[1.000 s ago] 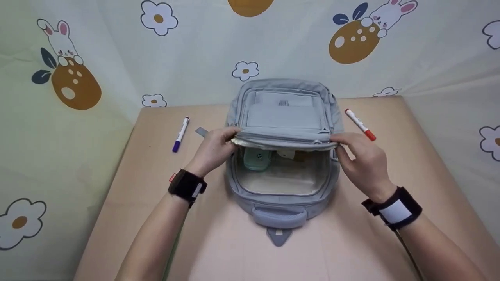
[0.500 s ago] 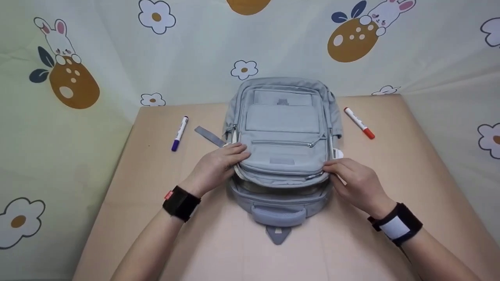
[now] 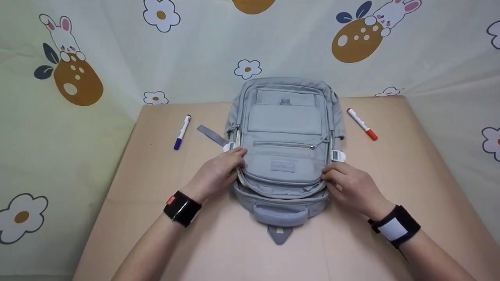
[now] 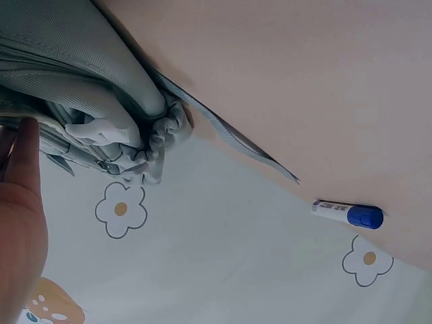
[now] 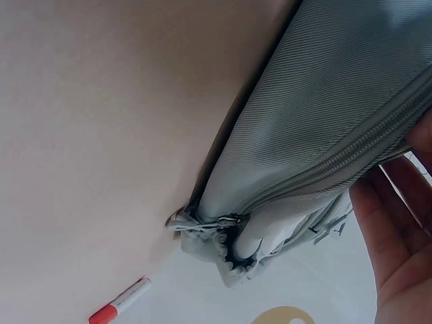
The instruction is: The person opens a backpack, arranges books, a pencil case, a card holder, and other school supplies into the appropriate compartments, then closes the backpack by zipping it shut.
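Pinching the right edge of the front flap (image 3: 302, 160), our right hand (image 3: 354, 188) has thumb and fingers together on the fabric, so that grip is clamped on the grey backpack (image 3: 287, 119). Our left hand (image 3: 213, 173) lies at the flap's opposite edge, with fingers resting over its top; we cannot tell whether the left grip is closed on the fabric, since the thumb is largely hidden from the head view. We see the backpack lying in the middle of the tabletop (image 3: 289, 259), its carry handle (image 3: 280, 216) towards the near side and a dark triangular tab (image 3: 279, 235) just beyond that handle, closer to us. The flap is down, its curved near edge just beside the body's rim, and we make out a pale lining along the left side. A zipped pocket (image 3: 283, 144) crosses the flap. On the left, a flat strap (image 3: 211, 134) reaches out from the bag, and a white buckle (image 3: 338, 156) sits by its right side. Far left of the bag we find a purple-capped marker (image 3: 182, 132); far right, a red-capped marker (image 3: 362, 124). Behind everything hangs a pale cloth (image 3: 203, 50) printed with flowers and rabbits.
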